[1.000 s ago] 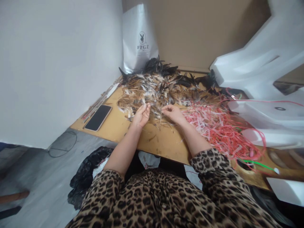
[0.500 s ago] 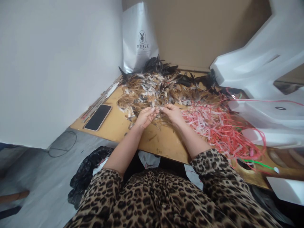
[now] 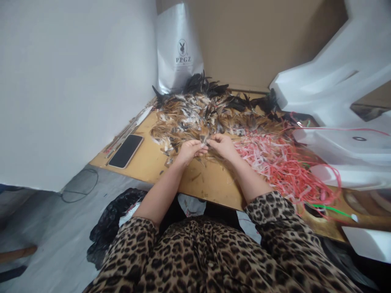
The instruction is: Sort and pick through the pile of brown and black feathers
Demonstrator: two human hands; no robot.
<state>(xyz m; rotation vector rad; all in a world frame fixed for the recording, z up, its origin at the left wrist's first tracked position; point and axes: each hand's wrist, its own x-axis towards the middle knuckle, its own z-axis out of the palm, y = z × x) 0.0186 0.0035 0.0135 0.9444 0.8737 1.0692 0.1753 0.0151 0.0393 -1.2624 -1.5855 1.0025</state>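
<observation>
My left hand [image 3: 191, 151] and my right hand [image 3: 224, 146] meet over the near edge of a heap of feathers. Both are closed in a pinch, fingertips almost touching. Between them stands a small brownish feather [image 3: 204, 135], its lower end hidden by the fingers. Beyond my hands spreads the heap of brown and white feathers [image 3: 183, 118], with long black feathers [image 3: 201, 84] at its back. To the right of my right hand lies a tangle of red and pale strips [image 3: 275, 162], partly over the feathers.
A phone [image 3: 126, 151] lies on the yellowish tabletop [image 3: 210, 185] at left, near a white wall [image 3: 76, 81]. A silver-white bag [image 3: 180, 44] stands at the back. On the right is a white sewing machine [image 3: 324, 85]. A black plastic bag [image 3: 113, 224] is on the floor.
My left hand has shifted slightly right and turned, its fingertips now closer to my right hand's. A brownish feather now shows upright between the fingertips. My right hand has barely moved.
</observation>
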